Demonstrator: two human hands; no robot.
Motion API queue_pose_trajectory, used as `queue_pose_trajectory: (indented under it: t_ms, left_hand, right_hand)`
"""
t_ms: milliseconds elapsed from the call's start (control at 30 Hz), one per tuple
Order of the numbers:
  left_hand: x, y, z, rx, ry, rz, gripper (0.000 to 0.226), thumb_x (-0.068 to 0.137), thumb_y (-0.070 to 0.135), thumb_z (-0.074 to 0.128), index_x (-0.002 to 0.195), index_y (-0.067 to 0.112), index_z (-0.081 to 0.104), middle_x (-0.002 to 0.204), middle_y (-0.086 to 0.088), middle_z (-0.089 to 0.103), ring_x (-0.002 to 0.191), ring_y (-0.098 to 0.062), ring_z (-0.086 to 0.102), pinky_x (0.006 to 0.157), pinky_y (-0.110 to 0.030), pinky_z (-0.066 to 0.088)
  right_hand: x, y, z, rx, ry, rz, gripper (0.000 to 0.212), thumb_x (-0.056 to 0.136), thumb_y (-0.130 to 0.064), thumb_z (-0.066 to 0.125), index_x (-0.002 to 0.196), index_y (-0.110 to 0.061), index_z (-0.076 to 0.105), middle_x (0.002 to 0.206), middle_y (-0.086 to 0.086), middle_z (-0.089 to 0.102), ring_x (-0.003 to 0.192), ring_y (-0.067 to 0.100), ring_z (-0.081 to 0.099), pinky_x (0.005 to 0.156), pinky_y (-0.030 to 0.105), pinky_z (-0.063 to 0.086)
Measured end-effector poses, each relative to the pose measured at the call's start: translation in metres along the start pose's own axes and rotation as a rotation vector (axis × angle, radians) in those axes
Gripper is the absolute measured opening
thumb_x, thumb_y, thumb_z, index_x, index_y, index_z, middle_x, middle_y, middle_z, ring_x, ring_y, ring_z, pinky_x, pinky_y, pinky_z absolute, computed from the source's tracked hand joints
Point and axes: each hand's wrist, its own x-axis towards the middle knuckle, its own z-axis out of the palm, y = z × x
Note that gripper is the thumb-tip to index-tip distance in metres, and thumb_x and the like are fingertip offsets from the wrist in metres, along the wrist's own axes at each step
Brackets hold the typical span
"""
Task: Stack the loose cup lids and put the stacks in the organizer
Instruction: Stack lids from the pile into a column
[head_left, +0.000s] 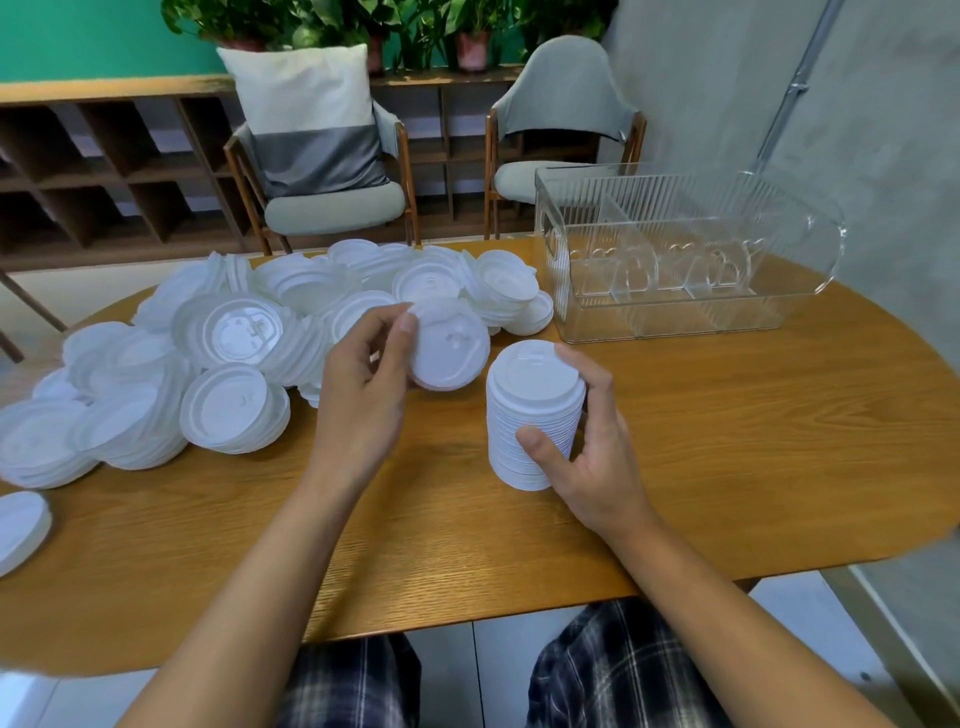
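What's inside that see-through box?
Inside the organizer, clear dividers split it into compartments, and no lids show in it. Its ribbed walls blur the back corners, so I can't be sure about those.

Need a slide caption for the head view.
Left hand holds a lid beside the stack in the right hand; organizer behind.

two grey chairs (566, 114), green wall (78, 41), shelving (104, 156)

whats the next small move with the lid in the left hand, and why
Probably move the left hand rightward and seat its lid on top of the stack that the right hand grips upright on the table. The lid is held clear of the loose pile, and the stack's top is uncovered beside it.
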Motion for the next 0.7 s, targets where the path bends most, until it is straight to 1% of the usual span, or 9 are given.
queue_pose_trajectory:
  t_ms: [100, 200, 300, 367, 433, 500, 567, 633, 700]
  left_hand:
    - [0.007, 0.014, 0.007, -0.094, -0.016, -0.055, 0.029, 0.111, 0.032, 0.050, 0.121, 0.019, 0.074, 0.115, 0.001, 0.077, 0.110, -0.019, 0.072, 0.083, -0.038, 0.063]
    - [0.009, 0.022, 0.020, -0.131, -0.074, -0.123, 0.030, 0.110, 0.034, 0.053, 0.113, 0.018, 0.078, 0.109, -0.008, 0.078, 0.107, -0.034, 0.072, 0.093, -0.057, 0.060]
    - [0.005, 0.022, 0.030, -0.029, -0.086, -0.076, 0.033, 0.108, 0.036, 0.057, 0.099, 0.013, 0.079, 0.092, -0.007, 0.077, 0.092, -0.025, 0.073, 0.083, -0.048, 0.060]
    - [0.002, 0.018, 0.033, 0.072, -0.056, -0.008, 0.038, 0.106, 0.037, 0.060, 0.081, 0.011, 0.074, 0.073, -0.009, 0.067, 0.071, -0.017, 0.061, 0.069, -0.040, 0.050]
    - [-0.002, 0.014, 0.036, 0.165, -0.059, 0.035, 0.039, 0.103, 0.035, 0.064, 0.070, 0.014, 0.066, 0.063, -0.003, 0.057, 0.063, -0.009, 0.049, 0.063, -0.030, 0.039]
    - [-0.004, 0.011, 0.041, 0.280, -0.077, 0.056, 0.035, 0.100, 0.034, 0.067, 0.068, 0.018, 0.065, 0.061, 0.008, 0.055, 0.060, -0.005, 0.048, 0.061, -0.023, 0.038]
    - [-0.004, 0.010, 0.041, 0.321, -0.105, 0.063, 0.026, 0.099, 0.033, 0.068, 0.077, 0.021, 0.070, 0.071, 0.009, 0.065, 0.068, -0.006, 0.058, 0.064, -0.025, 0.044]
    - [0.000, 0.010, 0.037, 0.218, -0.190, 0.028, 0.011, 0.100, 0.032, 0.068, 0.104, 0.026, 0.076, 0.099, 0.012, 0.075, 0.096, -0.004, 0.068, 0.083, -0.029, 0.054]
    - [0.003, 0.013, 0.030, 0.104, -0.403, 0.036, 0.033, 0.098, 0.027, 0.068, 0.131, 0.027, 0.069, 0.128, 0.013, 0.071, 0.126, -0.005, 0.061, 0.104, -0.034, 0.052]
  right_hand:
    - [0.001, 0.000, 0.001, 0.005, 0.015, -0.002, 0.067, 0.091, -0.070, 0.064, 0.146, -0.052, 0.031, 0.142, -0.005, 0.055, 0.132, 0.017, 0.055, 0.104, 0.026, 0.049]
    - [0.001, 0.000, 0.001, 0.002, 0.015, -0.010, 0.067, 0.092, -0.068, 0.063, 0.148, -0.051, 0.030, 0.143, -0.002, 0.053, 0.132, 0.017, 0.055, 0.104, 0.027, 0.049]
    - [0.001, 0.000, 0.002, 0.013, 0.025, -0.016, 0.078, 0.093, -0.063, 0.065, 0.154, -0.052, 0.018, 0.149, 0.002, 0.051, 0.136, 0.012, 0.053, 0.106, 0.020, 0.045]
    - [0.001, 0.000, 0.002, 0.011, 0.026, -0.010, 0.088, 0.092, -0.057, 0.069, 0.157, -0.055, 0.008, 0.153, 0.004, 0.049, 0.140, 0.007, 0.049, 0.109, 0.015, 0.040]
    - [0.001, 0.000, 0.002, 0.002, 0.018, -0.014, 0.088, 0.093, -0.048, 0.070, 0.158, -0.052, 0.011, 0.157, -0.011, 0.044, 0.142, 0.003, 0.046, 0.110, 0.014, 0.039]
    - [0.000, 0.001, 0.001, 0.003, 0.010, -0.025, 0.081, 0.094, -0.046, 0.068, 0.158, -0.045, 0.018, 0.155, -0.020, 0.042, 0.141, 0.004, 0.047, 0.110, 0.016, 0.041]
    - [0.000, 0.002, 0.000, 0.006, 0.005, -0.023, 0.077, 0.095, -0.047, 0.067, 0.157, -0.044, 0.022, 0.154, -0.012, 0.045, 0.140, 0.010, 0.049, 0.110, 0.022, 0.043]
    - [0.000, 0.002, 0.000, 0.003, 0.005, -0.014, 0.076, 0.095, -0.046, 0.068, 0.157, -0.042, 0.025, 0.153, -0.007, 0.046, 0.139, 0.012, 0.050, 0.109, 0.024, 0.045]
    - [0.000, 0.002, 0.000, -0.006, 0.010, -0.006, 0.076, 0.094, -0.046, 0.068, 0.157, -0.041, 0.026, 0.154, -0.005, 0.046, 0.139, 0.012, 0.051, 0.109, 0.028, 0.046]
